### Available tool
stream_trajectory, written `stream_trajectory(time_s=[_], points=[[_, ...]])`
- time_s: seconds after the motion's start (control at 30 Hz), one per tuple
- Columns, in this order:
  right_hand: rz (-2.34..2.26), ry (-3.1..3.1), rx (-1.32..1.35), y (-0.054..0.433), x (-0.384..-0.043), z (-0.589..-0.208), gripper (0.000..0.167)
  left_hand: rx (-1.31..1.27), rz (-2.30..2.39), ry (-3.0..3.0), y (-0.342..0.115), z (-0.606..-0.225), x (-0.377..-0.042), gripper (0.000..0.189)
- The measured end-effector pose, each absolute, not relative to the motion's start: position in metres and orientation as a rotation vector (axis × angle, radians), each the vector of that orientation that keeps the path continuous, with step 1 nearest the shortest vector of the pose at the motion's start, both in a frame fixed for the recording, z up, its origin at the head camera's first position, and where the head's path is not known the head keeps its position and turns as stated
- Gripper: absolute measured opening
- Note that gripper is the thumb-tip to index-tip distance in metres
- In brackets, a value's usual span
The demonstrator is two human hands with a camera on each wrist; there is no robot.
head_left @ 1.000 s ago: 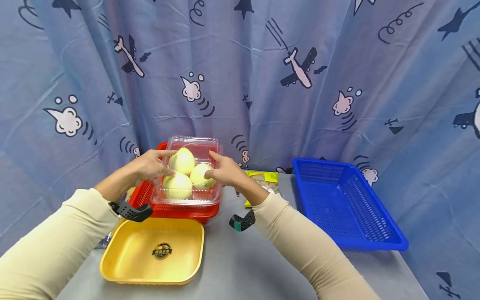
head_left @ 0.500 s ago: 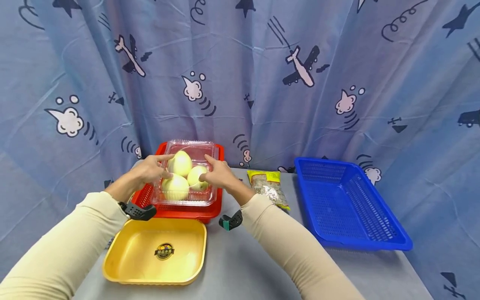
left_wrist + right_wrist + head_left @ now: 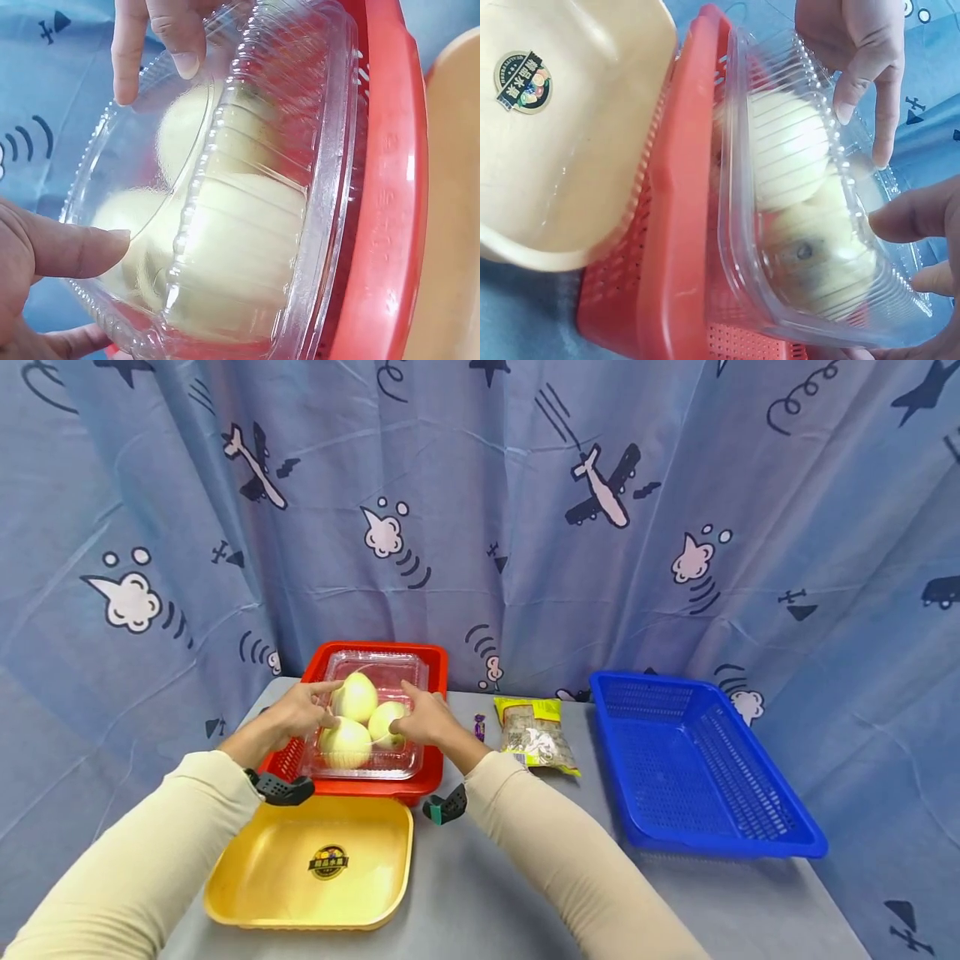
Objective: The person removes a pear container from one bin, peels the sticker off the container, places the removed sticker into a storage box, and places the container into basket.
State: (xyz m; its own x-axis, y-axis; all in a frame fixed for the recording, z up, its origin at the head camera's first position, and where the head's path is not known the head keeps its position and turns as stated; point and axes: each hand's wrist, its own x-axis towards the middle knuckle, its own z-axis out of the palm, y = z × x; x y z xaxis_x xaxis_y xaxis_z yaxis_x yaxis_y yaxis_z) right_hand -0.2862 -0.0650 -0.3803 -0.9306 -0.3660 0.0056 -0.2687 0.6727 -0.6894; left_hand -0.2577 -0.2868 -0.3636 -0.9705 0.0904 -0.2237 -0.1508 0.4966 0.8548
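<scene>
A clear plastic clamshell box (image 3: 386,670) with several pale yellow round fruits (image 3: 347,743) inside lies over the red basket (image 3: 438,677). Its lid is closed. From the left side my left hand (image 3: 295,708) grips it, the thumb (image 3: 86,247) lying on the lid. At the opposite side my right hand (image 3: 429,718) holds it, with that thumb (image 3: 907,214) also against the lid. Part of the box's front wall stands above the basket's rim in the wrist views. Whether its underside touches the basket floor I cannot tell.
In front of the red basket stands a yellow tray (image 3: 262,881) with a round label. A yellow-and-clear packet (image 3: 534,735) and a small purple wrapped candy (image 3: 479,727) lie to the right. Farther right is a blue basket (image 3: 660,777). A patterned curtain (image 3: 480,527) hangs behind.
Both hands have moved the box down and slightly left, within the red basket's outline. The basket's back rim and the purple candy now show, and the packet is fully uncovered.
</scene>
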Motion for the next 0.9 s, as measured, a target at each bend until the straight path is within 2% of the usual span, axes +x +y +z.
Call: stream_trajectory(time_s=[0.9], points=[[-0.851, 2.805, -0.424, -0.087, -0.284, -0.403, 0.082, -0.201, 1.426, 2.493, -0.29, -0.395, -0.266, 0.073]])
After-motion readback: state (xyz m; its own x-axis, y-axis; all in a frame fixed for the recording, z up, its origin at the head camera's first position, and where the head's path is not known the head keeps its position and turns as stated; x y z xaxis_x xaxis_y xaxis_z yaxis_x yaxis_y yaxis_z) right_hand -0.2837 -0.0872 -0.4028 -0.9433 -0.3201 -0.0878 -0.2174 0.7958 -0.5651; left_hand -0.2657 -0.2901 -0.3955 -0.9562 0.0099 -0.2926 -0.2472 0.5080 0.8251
